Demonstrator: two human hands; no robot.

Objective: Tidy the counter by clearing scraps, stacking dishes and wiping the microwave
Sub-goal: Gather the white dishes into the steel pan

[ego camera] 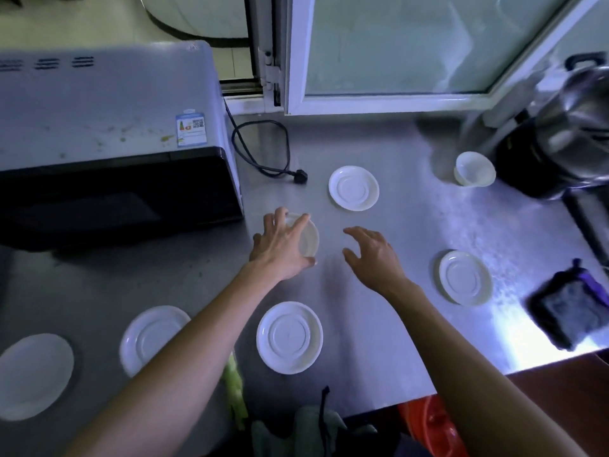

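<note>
Dishes, round glossy white saucers (289, 337), lie scattered on the brushed steel worktop (379, 324); left hand (280, 249) curls its grip around a small white bowl (308, 239), right hand (372, 255) hovers spread, holding nothing.

Power cord (260, 150): black, looped with its plug, upper centre of the frame.
Window (395, 51): white-framed, top right.
Kettle (566, 133): metal, on a black base, right edge.
Bucket (431, 427): orange, bottom right.
</note>
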